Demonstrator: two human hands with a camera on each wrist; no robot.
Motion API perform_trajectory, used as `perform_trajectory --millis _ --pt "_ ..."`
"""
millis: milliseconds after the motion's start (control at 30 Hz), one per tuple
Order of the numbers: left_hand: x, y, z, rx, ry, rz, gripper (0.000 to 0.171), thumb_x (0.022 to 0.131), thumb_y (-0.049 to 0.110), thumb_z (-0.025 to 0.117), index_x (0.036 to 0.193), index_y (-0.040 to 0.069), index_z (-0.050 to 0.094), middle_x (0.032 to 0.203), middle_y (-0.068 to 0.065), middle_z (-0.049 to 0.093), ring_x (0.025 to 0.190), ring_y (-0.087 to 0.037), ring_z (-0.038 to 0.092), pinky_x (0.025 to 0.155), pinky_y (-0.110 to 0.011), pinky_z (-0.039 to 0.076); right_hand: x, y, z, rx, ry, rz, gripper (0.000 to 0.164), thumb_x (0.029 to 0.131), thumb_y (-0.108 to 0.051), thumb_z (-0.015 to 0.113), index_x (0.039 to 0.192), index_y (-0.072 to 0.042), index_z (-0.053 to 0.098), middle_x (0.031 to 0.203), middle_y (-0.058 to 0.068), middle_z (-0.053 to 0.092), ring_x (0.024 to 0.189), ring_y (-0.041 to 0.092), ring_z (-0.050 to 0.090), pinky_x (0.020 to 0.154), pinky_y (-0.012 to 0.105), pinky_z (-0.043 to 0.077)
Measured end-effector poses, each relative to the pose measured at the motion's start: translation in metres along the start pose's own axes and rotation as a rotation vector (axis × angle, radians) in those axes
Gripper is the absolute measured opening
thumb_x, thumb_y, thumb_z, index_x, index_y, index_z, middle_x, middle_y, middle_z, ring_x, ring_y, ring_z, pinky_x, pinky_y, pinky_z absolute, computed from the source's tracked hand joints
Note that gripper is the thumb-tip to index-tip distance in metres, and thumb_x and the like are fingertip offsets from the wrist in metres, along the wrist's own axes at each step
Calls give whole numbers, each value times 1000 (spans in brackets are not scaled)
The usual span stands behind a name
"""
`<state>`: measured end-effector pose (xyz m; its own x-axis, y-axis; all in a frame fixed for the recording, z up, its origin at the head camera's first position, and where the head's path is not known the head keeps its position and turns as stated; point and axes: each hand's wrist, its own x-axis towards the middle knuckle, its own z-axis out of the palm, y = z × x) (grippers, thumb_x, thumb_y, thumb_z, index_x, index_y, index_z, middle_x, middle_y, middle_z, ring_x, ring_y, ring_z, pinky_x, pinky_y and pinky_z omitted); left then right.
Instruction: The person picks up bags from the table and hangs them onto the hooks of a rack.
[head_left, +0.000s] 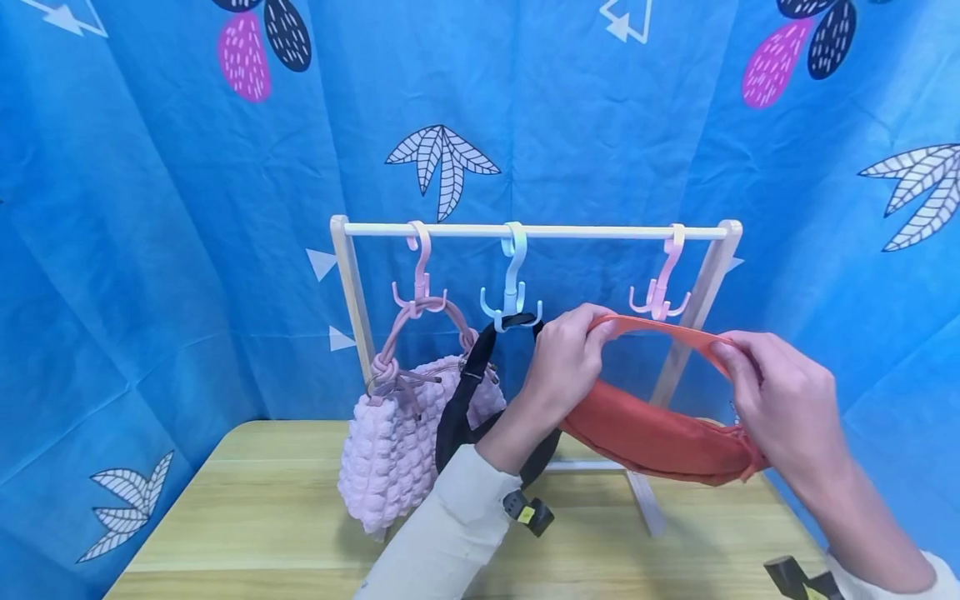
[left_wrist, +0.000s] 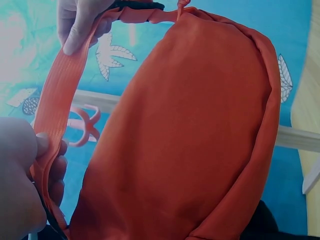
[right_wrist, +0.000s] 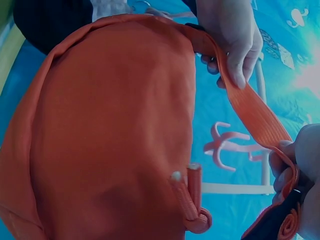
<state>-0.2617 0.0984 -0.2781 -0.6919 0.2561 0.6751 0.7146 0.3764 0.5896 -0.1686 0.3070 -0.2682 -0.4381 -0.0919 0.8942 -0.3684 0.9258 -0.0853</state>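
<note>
An orange-red bag (head_left: 660, 437) hangs by its wide orange strap (head_left: 667, 327) between my two hands. With thumb and fingers my left hand (head_left: 564, 358) grips the strap's left part. The strap's right part is pinched by my right hand (head_left: 787, 400). Between the hands the strap bows up, just below the right pink hook (head_left: 660, 283). In the right wrist view a knotted cord (right_wrist: 192, 200) dangles at the bag's side. A black bag (head_left: 453, 417) hangs from the light blue hook (head_left: 513, 279), partly hidden behind my left forearm.
A wooden rack (head_left: 465, 230) stands on the wood-patterned table (head_left: 247, 492). From its left pink hook (head_left: 420, 275) hangs a puffy pale pink bag (head_left: 393, 454), close to the black one. A blue patterned curtain (head_left: 240, 208) lies behind the rack.
</note>
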Motion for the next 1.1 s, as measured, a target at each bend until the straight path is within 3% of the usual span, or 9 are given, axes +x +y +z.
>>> perform_trajectory --millis 367,600,867,1100 --pt "17 1 -2 25 11 13 25 107 21 56 125 9 68 112 -7 75 96 -16 69 83 -22 61 14 2 -1 -7 -48 27 27 85 4 81 111 5 73 91 23 72 70 34 66 82 -9 24" --pt "28 2 -5 35 6 33 25 108 23 55 125 11 68 111 -5 74 94 -13 66 85 -21 60 24 6 -2 -21 -37 18 29 83 6 80 111 7 72 93 27 72 71 40 66 85 -9 21" --pt "43 5 -5 80 34 57 25 108 24 55 124 10 68 110 -5 75 89 -11 64 79 -14 55 33 6 -6 -47 -56 41 27 89 1 77 115 6 71 96 26 71 74 38 65 84 -8 20" --pt "52 5 -3 103 34 65 26 107 25 56 125 12 69 110 -4 75 87 -11 64 79 -16 57 37 11 -5 -54 -56 45 27 90 0 77 115 6 71 94 26 70 72 38 64 83 -7 20"
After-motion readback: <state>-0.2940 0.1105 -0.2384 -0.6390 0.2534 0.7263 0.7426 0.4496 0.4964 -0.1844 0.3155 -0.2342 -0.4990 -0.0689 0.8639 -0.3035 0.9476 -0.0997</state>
